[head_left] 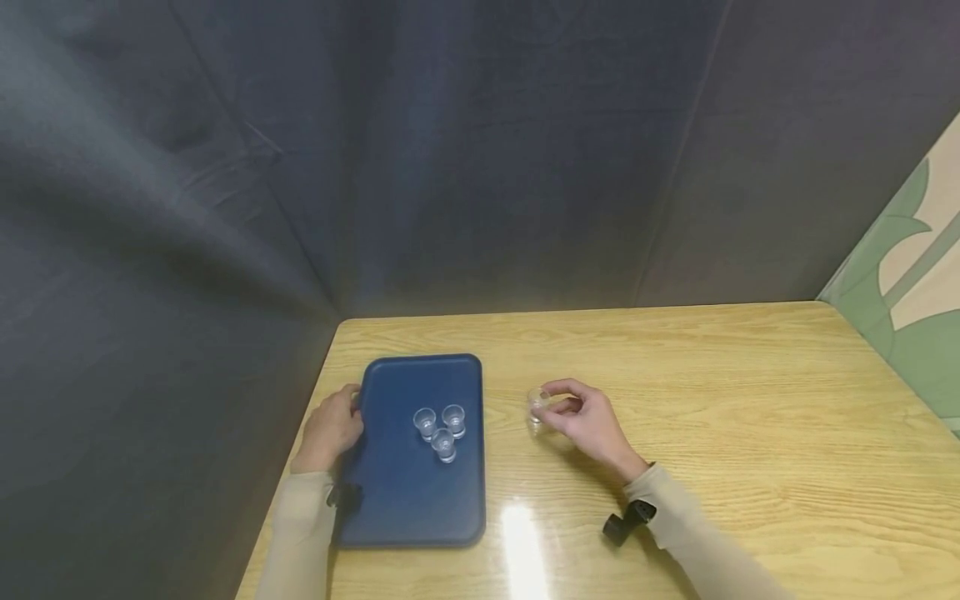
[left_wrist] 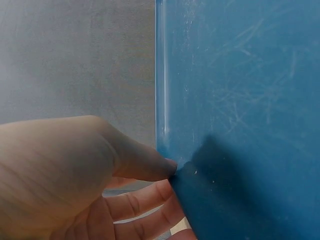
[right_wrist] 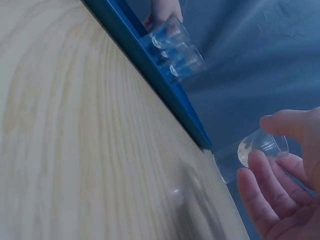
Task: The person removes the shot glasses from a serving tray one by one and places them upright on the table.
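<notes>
My left hand (head_left: 330, 429) is at the left side of a dark blue tray (head_left: 405, 508). In the left wrist view, its thumb (left_wrist: 155, 167) lies over the rim while the other fingers curl beneath the edge. To the right of the tray, my right hand (head_left: 588, 417) holds a small clear shot glass (head_left: 537, 402) between thumb and fingers, just above the wood. The right wrist view shows the glass (right_wrist: 277, 145) pinched near its rim, with clear glass reaching down to the tabletop. Three similar shot glasses (head_left: 443, 444) stand upright, close together on the tray.
A light wooden table (head_left: 720, 400) carries the tray near its left edge. Dark cloth (head_left: 517, 167) hangs behind and to the left of it. A green and beige patterned cloth (head_left: 915, 333) hangs at the right. Black cameras sit on both wrists.
</notes>
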Demonstrator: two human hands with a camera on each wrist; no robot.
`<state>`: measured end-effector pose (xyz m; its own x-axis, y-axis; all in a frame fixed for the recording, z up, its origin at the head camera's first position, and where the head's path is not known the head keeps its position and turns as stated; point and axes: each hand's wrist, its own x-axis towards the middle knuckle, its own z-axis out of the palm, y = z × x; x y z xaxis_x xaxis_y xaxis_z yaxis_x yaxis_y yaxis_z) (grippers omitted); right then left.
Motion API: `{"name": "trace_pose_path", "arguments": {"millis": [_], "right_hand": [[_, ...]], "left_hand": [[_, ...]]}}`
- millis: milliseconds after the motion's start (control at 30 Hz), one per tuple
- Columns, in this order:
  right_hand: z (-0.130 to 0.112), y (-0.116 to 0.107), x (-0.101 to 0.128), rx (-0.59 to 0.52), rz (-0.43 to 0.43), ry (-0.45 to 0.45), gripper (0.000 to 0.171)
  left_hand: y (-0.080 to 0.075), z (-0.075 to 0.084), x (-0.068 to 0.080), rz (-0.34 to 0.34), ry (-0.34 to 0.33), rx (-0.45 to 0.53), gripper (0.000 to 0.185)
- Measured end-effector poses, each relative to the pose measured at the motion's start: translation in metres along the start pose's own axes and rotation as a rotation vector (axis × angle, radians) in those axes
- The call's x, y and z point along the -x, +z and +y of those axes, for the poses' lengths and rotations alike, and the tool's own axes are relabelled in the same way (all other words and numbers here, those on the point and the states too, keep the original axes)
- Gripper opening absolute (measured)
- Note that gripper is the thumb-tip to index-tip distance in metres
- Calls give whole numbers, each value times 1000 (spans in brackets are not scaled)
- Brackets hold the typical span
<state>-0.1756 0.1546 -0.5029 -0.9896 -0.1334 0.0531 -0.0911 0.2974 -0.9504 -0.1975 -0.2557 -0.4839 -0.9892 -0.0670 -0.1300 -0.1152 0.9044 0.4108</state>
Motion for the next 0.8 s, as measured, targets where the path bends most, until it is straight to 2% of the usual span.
{"name": "trace_pose_path", "arguments": {"millis": [233,467,800], "right_hand": [[4,-20,1,-35,35,46,45],[10,-43,0,-9,77,80,47],[20,-83,9,-43,135,117,55]], "left_hand": [[0,-1,1,-5,-3,1,51],[1,-1,-1,-6,-5,-3,50],[2,-1,-1,-5,-10,-3,51]]}}
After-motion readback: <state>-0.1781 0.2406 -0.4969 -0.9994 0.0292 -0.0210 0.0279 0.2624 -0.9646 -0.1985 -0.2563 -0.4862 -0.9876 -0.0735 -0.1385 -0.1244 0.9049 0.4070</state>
